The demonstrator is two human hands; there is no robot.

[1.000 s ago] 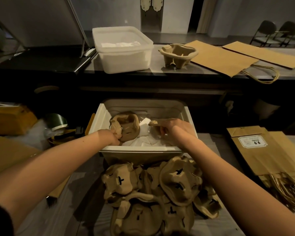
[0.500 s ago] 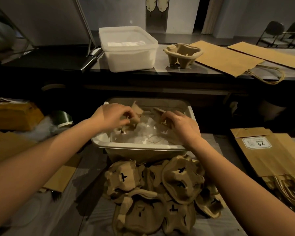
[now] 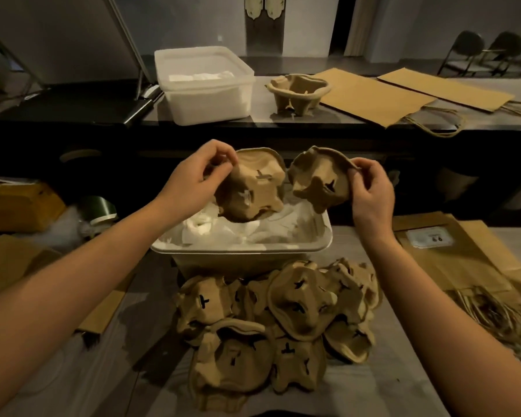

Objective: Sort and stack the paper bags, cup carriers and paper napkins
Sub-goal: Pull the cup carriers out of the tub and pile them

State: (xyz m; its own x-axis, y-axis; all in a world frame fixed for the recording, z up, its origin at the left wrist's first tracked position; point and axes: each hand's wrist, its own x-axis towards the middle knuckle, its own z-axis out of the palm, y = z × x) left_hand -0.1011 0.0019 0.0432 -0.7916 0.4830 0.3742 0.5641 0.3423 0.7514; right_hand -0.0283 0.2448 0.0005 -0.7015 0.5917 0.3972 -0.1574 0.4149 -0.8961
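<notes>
Near table: pale top, closest to the person.
On it, centre: a white tub with crumpled paper napkins inside.
On it, front: a loose heap of cup carriers, touching the tub's near wall.
On it, right: flat paper bags, one with a white label, handles toward the person.
On it, left: brown flat pieces, partly hidden.
Far counter: dark top, behind the table.
On it: a lidless white bin, one upright carrier beside it, two flat bags to the right.
</notes>
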